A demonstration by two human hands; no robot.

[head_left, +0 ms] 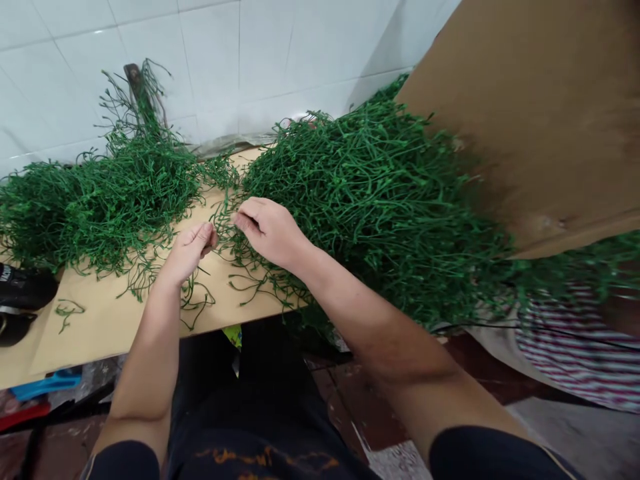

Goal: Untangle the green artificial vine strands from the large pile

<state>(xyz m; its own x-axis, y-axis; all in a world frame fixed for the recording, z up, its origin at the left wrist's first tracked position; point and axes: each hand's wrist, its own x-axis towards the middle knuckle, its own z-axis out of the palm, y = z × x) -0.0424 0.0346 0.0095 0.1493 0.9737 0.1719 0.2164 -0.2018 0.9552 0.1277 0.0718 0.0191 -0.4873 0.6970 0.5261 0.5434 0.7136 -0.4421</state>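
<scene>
My left hand (195, 243) is closed in a pinch above the tan board (100, 320), and thin green strands show right by its fingertips. They look like artificial plant stems with small knobbed tips. Just to the right, my right hand (267, 227) has its thumb and fingers pressed together at the edge of a large heap of green stems (370, 193). What sits between the right fingertips is too small to make out. A second heap of green stems (110, 200) lies on the left half of the board. Loose stems (197, 303) are scattered below my hands.
A brown cardboard sheet (540, 113) leans over the right heap. White tiled wall (250, 60) stands behind. At the left edge is a black object (25, 287) with white lettering. A person's striped garment (580, 347) shows at lower right, beside a black cable.
</scene>
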